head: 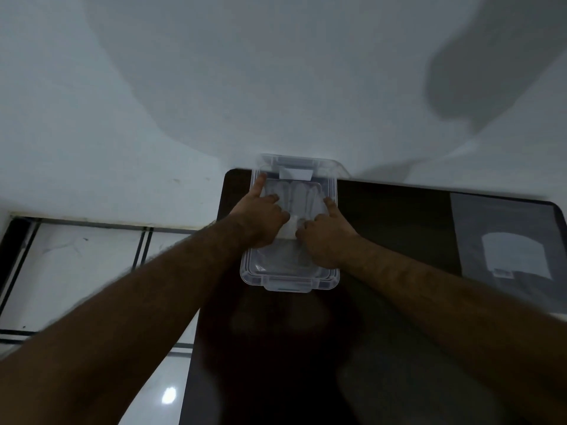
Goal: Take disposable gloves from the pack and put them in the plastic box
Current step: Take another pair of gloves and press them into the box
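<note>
Dark table [399,228] against white wall [214,72]; tiled floor [92,271] at left. Clear plastic box [290,279] at table's far edge, lid up behind. Glove pack [506,250] far right, well apart. Left hand [260,214] and right hand [325,233] inside box, fingers curled, pressing white gloves [290,230] down between them.

Plastic box [290,279] on table [399,228] far edge, against wall [184,87] — gloves [294,197] inside; pack [515,256] right.

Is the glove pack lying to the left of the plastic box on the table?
No, the glove pack lies on the dark table to the right of the plastic box.
</note>
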A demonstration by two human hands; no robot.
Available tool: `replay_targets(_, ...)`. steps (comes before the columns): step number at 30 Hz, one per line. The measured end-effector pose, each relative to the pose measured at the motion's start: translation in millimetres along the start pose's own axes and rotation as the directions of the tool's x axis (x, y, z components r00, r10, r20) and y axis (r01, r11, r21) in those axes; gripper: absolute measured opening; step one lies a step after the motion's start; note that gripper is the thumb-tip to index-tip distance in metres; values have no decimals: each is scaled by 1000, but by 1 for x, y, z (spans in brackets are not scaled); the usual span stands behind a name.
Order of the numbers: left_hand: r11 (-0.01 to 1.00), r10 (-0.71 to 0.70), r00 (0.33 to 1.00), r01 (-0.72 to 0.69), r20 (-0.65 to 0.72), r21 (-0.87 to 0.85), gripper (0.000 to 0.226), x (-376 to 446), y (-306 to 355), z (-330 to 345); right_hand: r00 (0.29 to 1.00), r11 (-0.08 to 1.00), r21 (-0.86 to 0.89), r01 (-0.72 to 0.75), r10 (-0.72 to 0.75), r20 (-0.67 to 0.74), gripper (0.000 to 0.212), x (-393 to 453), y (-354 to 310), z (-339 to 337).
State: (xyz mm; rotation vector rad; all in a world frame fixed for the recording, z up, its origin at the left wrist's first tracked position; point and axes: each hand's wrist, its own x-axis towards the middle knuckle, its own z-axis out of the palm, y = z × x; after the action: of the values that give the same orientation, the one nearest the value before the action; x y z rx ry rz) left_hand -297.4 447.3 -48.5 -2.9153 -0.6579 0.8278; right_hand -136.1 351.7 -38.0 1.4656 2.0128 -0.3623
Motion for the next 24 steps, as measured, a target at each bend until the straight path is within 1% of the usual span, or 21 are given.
replay_targets(3,1000,-3,999,3,-32,19,52,4,-5,1,999,999,-19,-29,28,-39,45,-6,7,-2)
replay_targets(6,1000,-16,1000,16,7,9,50,8,-8,0,998,995,-83,-45,42,-48,44,-2,15,-8)
replay_targets(8,1000,-19,1000,19,15,7,50,9,-8,-3,999,991,-131,-33,30,-23,45,6,20,-14)
replay_targets(11,1000,-20,1000,21,-22,13,53,3,-3,-7,998,976,-217,-24,35,44,46,17,26,-23)
replay_targets(13,1000,10,999,-10,-31,-9,50,-6,6,-5,998,968,-249,-23,36,50,43,20,29,-27)
replay_targets(16,997,70,997,-70,8,-35,42,-19,22,4,997,958,-283,-40,55,47,41,27,33,-26)
replay_targets(19,995,85,994,-81,75,-52,34,-25,32,9,997,954,-292,-67,78,24,39,33,36,-21)
replay_targets(22,995,90,992,-86,86,-54,31,-26,33,6,999,966,-258,-28,19,-39,37,27,30,-21)
replay_targets(24,993,95,993,-90,69,-71,32,-28,32,4,997,970,-233,67,-74,-20,35,17,21,-23)
